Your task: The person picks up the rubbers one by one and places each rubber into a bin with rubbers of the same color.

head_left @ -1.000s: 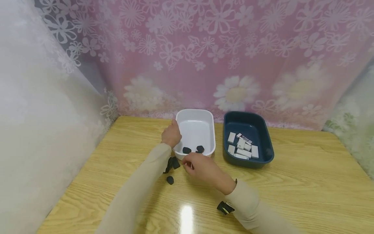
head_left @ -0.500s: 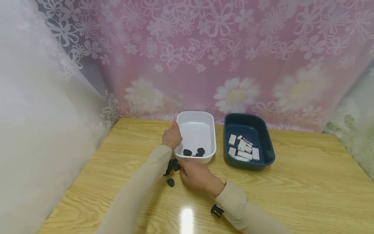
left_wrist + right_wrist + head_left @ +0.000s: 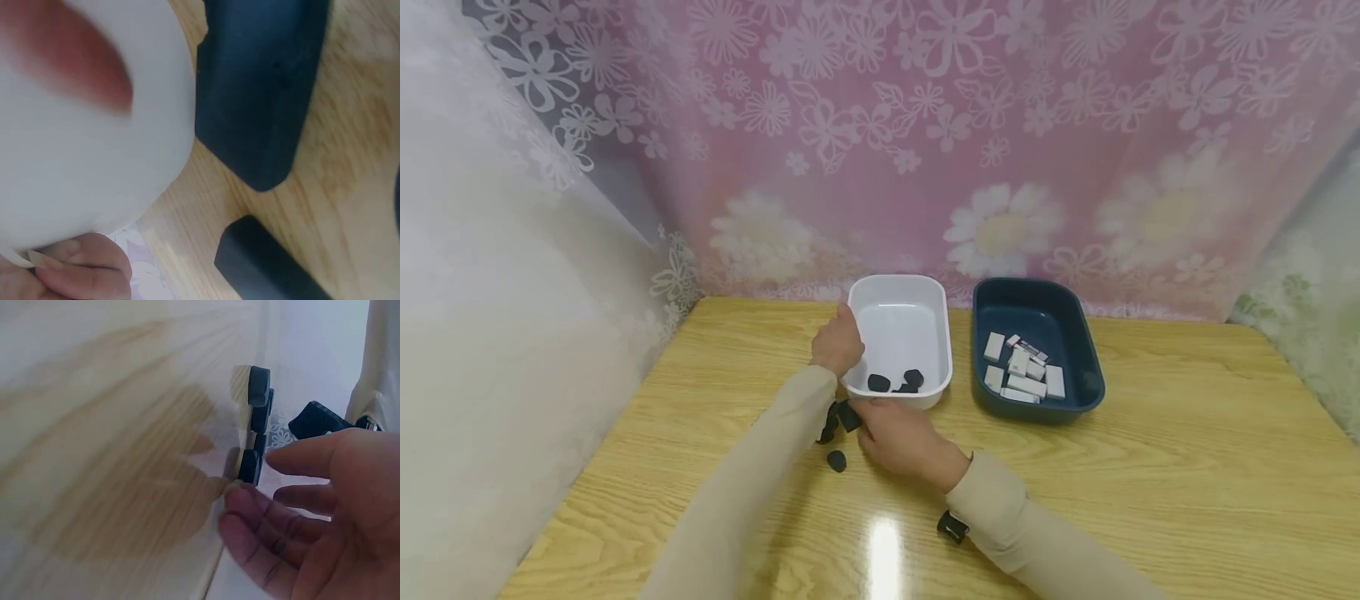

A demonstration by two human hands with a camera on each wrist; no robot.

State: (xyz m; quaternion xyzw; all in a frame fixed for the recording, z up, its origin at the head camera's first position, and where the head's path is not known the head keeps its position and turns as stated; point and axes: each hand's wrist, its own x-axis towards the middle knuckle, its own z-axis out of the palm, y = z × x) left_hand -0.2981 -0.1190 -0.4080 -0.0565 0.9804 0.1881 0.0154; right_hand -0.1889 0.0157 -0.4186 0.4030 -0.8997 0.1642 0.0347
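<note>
My left hand (image 3: 837,340) grips the left rim of a white tub (image 3: 901,329); in the left wrist view its fingers (image 3: 87,265) curl over the edge. Several black stone-like pieces (image 3: 878,383) lie at the tub's near end. My right hand (image 3: 898,437) is low in front of the tub, thumb and fingers bent and apart. In the right wrist view its fingertips are right at the nearest black piece (image 3: 250,467) of a short row on the table. Another black piece (image 3: 837,461) lies just left of that hand.
A dark blue tub (image 3: 1078,350) with several small white blocks (image 3: 1026,386) stands right of the white one. Black straps with small devices (image 3: 848,415) sit on both wrists. A flowered pink curtain (image 3: 880,167) hangs behind the wooden table (image 3: 1187,442).
My right hand has come down and left from the white tub's near rim to the tabletop beside the left wrist. My left hand stays on the tub's rim.
</note>
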